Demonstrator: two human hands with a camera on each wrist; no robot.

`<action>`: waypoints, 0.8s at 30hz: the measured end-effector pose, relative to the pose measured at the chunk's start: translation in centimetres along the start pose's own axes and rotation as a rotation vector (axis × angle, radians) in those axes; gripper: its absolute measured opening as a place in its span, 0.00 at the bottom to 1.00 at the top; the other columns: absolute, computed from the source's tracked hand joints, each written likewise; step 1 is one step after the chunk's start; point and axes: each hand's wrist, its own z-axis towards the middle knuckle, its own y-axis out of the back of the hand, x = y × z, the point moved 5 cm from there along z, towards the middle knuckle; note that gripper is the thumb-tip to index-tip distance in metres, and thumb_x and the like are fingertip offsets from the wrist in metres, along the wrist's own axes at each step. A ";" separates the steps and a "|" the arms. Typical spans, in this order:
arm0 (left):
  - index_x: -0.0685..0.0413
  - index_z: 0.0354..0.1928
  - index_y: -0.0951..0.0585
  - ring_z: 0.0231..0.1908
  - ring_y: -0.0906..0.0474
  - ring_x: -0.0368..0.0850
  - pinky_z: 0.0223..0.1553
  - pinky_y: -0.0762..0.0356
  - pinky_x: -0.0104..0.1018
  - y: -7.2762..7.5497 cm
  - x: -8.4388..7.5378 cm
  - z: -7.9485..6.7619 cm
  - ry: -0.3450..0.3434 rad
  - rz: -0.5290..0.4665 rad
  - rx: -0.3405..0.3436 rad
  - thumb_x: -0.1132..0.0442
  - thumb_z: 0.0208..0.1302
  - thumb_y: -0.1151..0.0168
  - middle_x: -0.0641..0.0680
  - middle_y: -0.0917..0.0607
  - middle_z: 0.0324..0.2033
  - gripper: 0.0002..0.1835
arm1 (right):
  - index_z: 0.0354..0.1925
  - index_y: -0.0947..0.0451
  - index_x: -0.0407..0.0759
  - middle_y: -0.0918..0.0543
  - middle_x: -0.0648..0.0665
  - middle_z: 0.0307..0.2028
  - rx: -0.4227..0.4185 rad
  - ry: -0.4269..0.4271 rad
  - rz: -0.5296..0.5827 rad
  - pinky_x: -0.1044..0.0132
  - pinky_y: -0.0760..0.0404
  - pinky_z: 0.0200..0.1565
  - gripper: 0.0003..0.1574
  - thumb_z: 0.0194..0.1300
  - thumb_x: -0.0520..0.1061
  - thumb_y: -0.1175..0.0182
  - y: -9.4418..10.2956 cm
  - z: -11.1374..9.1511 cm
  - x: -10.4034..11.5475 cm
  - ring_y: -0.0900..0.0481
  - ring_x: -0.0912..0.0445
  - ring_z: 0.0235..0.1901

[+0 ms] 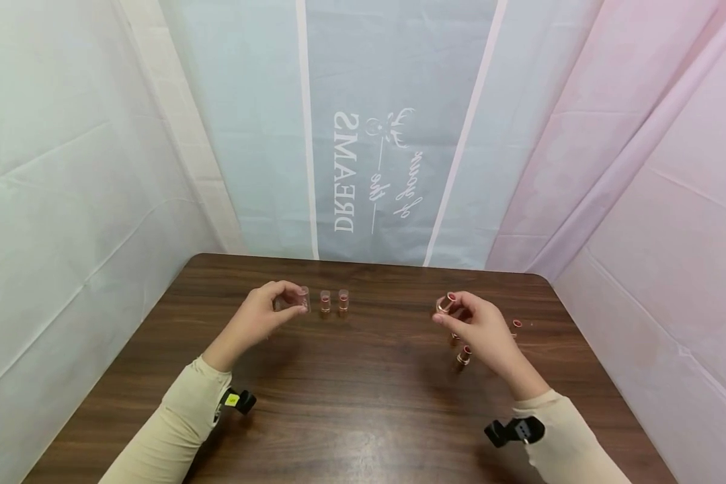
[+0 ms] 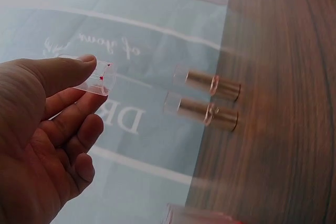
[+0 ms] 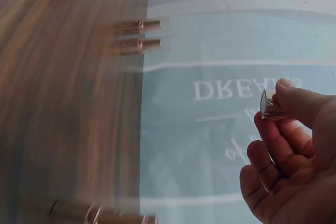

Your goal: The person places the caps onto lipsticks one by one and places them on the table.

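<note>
My left hand [image 1: 272,306] pinches a clear lipstick cap [image 2: 97,74] between thumb and fingers; small red smears show on the cap in the left wrist view. Just right of that hand, two lipsticks [image 1: 325,302] [image 1: 343,300] stand upright side by side under clear caps. Across the table, my right hand [image 1: 478,326] grips an uncapped lipstick [image 1: 449,303] by its gold base, its red tip tilted upward. Below and beside the right hand stand more uncapped lipsticks [image 1: 463,358] [image 1: 517,325], one of them partly hidden by the fingers.
The dark wood table [image 1: 351,403] has rounded far corners. A grey-blue cloth with white lettering [image 1: 369,168] hangs behind it, and pale cloth walls [image 1: 66,168] stand at both sides. Each sleeve carries a black wrist camera [image 1: 514,431].
</note>
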 end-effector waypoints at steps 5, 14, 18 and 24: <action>0.43 0.47 0.15 0.41 0.20 0.44 0.35 0.26 0.34 -0.9 -0.7 -0.1 -0.047 0.028 0.006 0.55 0.64 0.26 0.44 0.15 0.40 0.12 | 0.43 0.19 0.51 0.16 0.49 0.33 -0.016 0.070 0.013 0.65 0.20 0.30 0.16 0.63 0.54 0.26 -1.7 2.2 2.1 0.19 0.52 0.31; 0.40 0.48 0.16 0.31 0.28 0.43 0.37 0.30 0.38 -2.7 -1.8 -0.6 -0.050 0.071 0.051 0.52 0.64 0.27 0.44 0.17 0.40 0.13 | 0.42 0.18 0.45 0.15 0.46 0.38 0.011 0.115 0.082 0.67 0.20 0.37 0.14 0.61 0.46 0.25 -5.8 4.3 3.7 0.19 0.50 0.34; 0.41 0.48 0.15 0.31 0.28 0.45 0.33 0.28 0.35 -2.9 -2.3 -0.7 -0.057 0.059 0.045 0.53 0.64 0.26 0.45 0.18 0.40 0.13 | 0.39 0.19 0.46 0.14 0.46 0.42 0.023 0.116 0.082 0.66 0.20 0.37 0.13 0.61 0.46 0.24 -7.3 4.4 4.1 0.19 0.50 0.34; 0.42 0.48 0.15 0.32 0.26 0.56 0.32 0.30 0.33 -2.4 -2.9 -0.9 -0.070 0.048 0.022 0.54 0.63 0.26 0.45 0.18 0.39 0.13 | 0.38 0.18 0.47 0.17 0.47 0.37 0.023 0.148 0.057 0.65 0.21 0.38 0.13 0.60 0.46 0.24 -9.0 4.3 4.8 0.21 0.54 0.34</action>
